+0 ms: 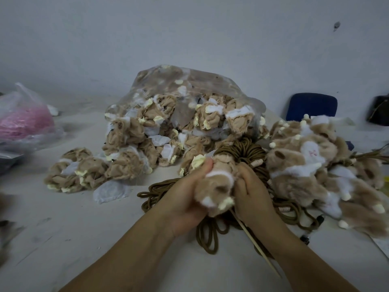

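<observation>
While clutched, plush toy (216, 184) between left grip (185, 199), right grip (250, 192).

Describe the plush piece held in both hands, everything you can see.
The plush piece is a tan, fuzzy fabric skin with a white band across its middle, a white patch and a cream tip at its lower end, and a dark spot between. It looks limp and bunched. The left hand grips its left side, thumb on top; the right hand grips its right side. It is held over coiled brown cord. A wooden stick meets its lower edge; whether it goes inside is hidden.
</observation>
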The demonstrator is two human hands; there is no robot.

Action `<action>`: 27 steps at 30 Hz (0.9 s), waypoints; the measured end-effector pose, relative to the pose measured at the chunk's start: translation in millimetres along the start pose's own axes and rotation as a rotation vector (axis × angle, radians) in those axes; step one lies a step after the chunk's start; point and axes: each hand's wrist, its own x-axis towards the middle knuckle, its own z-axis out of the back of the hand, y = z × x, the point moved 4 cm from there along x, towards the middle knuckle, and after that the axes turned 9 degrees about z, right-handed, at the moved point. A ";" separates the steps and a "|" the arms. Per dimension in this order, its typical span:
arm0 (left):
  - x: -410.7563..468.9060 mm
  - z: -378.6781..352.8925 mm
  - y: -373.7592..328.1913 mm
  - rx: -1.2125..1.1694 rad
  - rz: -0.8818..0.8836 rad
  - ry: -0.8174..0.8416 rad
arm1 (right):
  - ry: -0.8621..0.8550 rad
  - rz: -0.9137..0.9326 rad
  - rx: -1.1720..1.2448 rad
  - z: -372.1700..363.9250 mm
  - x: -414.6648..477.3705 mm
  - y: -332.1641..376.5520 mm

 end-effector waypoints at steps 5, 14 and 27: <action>-11.9 -1.5 -18.0 0.850 -0.674 -0.596 | -0.154 -0.119 -0.014 23.3 -2.0 -14.5; -4.8 -3.6 3.6 1.795 -1.013 -0.778 | -0.121 -0.150 -0.100 20.9 -2.6 -7.4; 0.7 -1.3 9.1 1.165 -0.504 -0.441 | -0.160 -0.271 0.007 26.1 -2.0 -13.4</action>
